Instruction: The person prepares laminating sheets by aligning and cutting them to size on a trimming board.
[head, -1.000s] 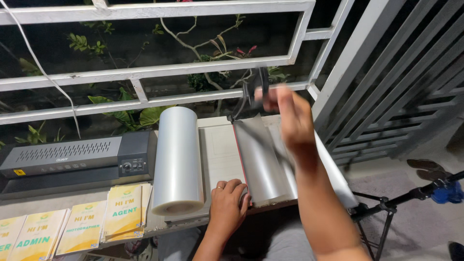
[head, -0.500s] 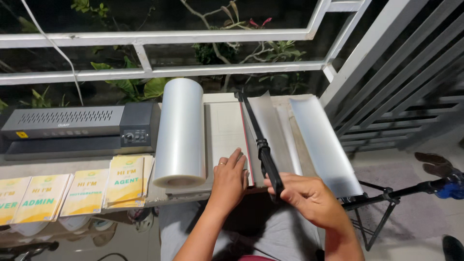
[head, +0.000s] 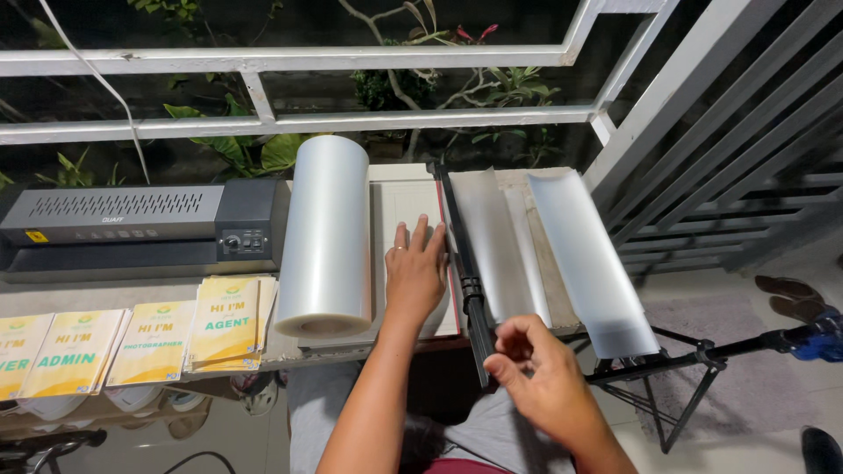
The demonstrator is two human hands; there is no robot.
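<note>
My left hand (head: pixel 415 274) lies flat, fingers spread, on the white bed of a paper cutter (head: pixel 406 204), pressing clear film against it. The cutter's black blade arm (head: pixel 464 263) is lowered along the bed's right edge. My right hand (head: pixel 542 377) hovers just off the arm's near handle end with fingers loosely curled and nothing in it. A thick roll of clear film (head: pixel 327 235) rests on the cutter's left side. Two cut, curling clear sheets (head: pixel 587 256) lie to the right of the blade.
A dark grey laminating machine (head: pixel 145 230) sits at the left on the table. Yellow and white printed cards (head: pixel 140 337) lie in a row along the front edge. White window bars (head: pixel 290 60) run behind. A black stand (head: pixel 702 360) and sandals (head: pixel 790 297) are at the right.
The blade arm came down from raised to flat. My right hand has let go of its handle and drawn back slightly. My left hand stayed on the bed.
</note>
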